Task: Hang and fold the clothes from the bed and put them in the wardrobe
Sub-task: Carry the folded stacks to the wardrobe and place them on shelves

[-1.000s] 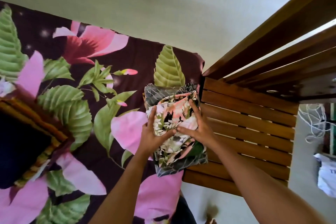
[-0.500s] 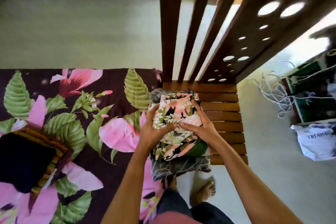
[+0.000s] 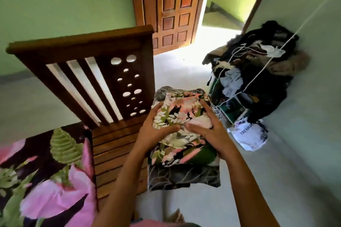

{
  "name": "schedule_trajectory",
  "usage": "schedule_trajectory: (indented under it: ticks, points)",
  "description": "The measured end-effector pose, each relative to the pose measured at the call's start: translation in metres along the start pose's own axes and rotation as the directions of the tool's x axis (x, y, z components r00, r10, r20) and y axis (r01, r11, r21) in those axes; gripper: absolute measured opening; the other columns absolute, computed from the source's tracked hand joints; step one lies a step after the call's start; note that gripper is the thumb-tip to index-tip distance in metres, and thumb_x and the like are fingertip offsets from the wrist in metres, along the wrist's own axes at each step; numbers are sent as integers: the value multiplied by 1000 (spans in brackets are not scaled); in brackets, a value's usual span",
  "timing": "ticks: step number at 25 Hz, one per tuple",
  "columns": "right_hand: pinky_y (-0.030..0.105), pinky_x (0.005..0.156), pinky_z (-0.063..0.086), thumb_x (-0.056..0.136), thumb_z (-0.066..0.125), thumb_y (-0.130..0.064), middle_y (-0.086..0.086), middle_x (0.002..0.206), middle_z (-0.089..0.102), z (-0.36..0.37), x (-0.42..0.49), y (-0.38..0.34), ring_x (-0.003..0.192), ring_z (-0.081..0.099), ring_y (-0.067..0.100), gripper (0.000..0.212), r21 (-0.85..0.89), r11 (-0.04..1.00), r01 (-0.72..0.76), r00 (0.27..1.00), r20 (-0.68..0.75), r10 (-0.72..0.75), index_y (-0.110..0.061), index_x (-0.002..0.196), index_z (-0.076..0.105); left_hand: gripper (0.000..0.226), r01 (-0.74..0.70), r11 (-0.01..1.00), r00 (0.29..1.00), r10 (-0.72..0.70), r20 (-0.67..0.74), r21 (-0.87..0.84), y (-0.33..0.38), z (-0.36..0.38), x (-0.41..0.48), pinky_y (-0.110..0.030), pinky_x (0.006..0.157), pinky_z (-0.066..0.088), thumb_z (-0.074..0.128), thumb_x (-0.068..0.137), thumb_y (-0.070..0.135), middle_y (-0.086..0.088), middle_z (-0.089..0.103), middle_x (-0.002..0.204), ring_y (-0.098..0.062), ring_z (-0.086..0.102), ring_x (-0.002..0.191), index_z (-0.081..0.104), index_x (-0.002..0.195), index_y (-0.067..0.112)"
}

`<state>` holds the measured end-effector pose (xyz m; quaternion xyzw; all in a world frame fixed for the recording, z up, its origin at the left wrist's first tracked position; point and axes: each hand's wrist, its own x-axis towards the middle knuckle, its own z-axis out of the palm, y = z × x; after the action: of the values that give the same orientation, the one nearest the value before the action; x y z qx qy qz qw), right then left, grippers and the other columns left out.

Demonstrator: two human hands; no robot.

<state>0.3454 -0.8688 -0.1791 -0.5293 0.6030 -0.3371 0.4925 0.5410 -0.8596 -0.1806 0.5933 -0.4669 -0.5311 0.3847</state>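
Over the floor (door open), folded clothes are held.

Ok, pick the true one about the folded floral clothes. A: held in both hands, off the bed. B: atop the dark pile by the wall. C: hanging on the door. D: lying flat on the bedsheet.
A: the left hand and right hand grip the folded floral clothes from either side, beyond the wooden bed frame.

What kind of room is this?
Probably a bedroom in a home: there is a wooden bed frame with a flowery bedsheet, a stack of folded clothes, and a wooden door.
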Motion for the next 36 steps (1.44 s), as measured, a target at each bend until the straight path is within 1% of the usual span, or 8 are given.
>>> schedule_trajectory:
  ticks: [5, 9, 16, 18, 21, 31, 34, 36]
  points:
    - [36, 108, 38, 67, 82, -36, -13, 147, 37, -91, -18, 2, 130, 41, 10, 86, 101, 993, 65, 989, -138, -51, -55, 136, 35, 94, -114, 993, 986, 109, 126, 34, 47, 83, 14, -37, 95, 49, 82, 43, 51, 9, 59, 121, -9, 61, 103, 41, 127, 46]
    - [42, 107, 40, 62, 83, -42, -10, 147, 38, -140, -18, 9, 130, 43, 15, 88, 129, 990, 62, 966, -256, -27, -58, 134, 34, 97, -157, 986, 961, 139, 239, 61, 71, 135, 41, -41, 96, 48, 80, 39, 56, 8, 57, 124, -13, 60, 106, 39, 128, 49]
    - [44, 106, 42, 51, 78, -54, -6, 146, 38, -191, 21, 12, 127, 45, 18, 93, 145, 989, 18, 942, -333, 32, -59, 132, 32, 96, -193, 978, 933, 156, 325, 84, 97, 185, 98, -31, 89, 50, 78, 39, 59, 12, 57, 122, -7, 60, 102, 39, 126, 51]
    - [43, 106, 42, 54, 79, -50, -6, 145, 38, -199, 43, 10, 127, 45, 18, 92, 155, 988, 16, 940, -339, 37, -58, 133, 32, 97, -190, 979, 929, 153, 336, 78, 102, 193, 125, -24, 83, 48, 78, 38, 58, 12, 57, 121, -4, 59, 100, 39, 127, 49]
    - [38, 105, 42, 67, 81, -36, -7, 141, 40, -218, 92, 6, 124, 46, 16, 85, 150, 989, 11, 932, -359, 44, -54, 134, 33, 101, -186, 978, 929, 144, 342, 91, 113, 207, 179, -34, 93, 48, 77, 37, 60, 9, 55, 125, -12, 58, 105, 39, 129, 47]
    - [36, 111, 31, 74, 78, -32, -8, 149, 32, -259, 337, -80, 133, 34, 13, 83, 68, 992, 109, 969, -231, -90, -51, 138, 30, 97, -216, 976, 958, 208, 200, 22, 205, 190, 392, -41, 97, 47, 80, 43, 50, 10, 56, 119, -13, 59, 105, 37, 130, 42]
    - [44, 110, 35, 67, 79, -42, -3, 148, 32, -244, 420, -103, 131, 40, 22, 85, 48, 993, 106, 990, -100, -100, -56, 135, 30, 99, -186, 983, 980, 186, 66, -9, 209, 158, 450, -43, 97, 48, 78, 36, 57, 9, 57, 122, -13, 60, 105, 38, 126, 46]
    - [37, 107, 36, 69, 78, -39, -7, 140, 34, -228, 476, -122, 127, 40, 18, 83, 22, 992, 124, 992, -16, -124, -54, 136, 31, 101, -169, 985, 985, 168, -34, -21, 211, 134, 488, -43, 97, 48, 78, 35, 56, 7, 57, 124, -14, 61, 106, 39, 127, 45]
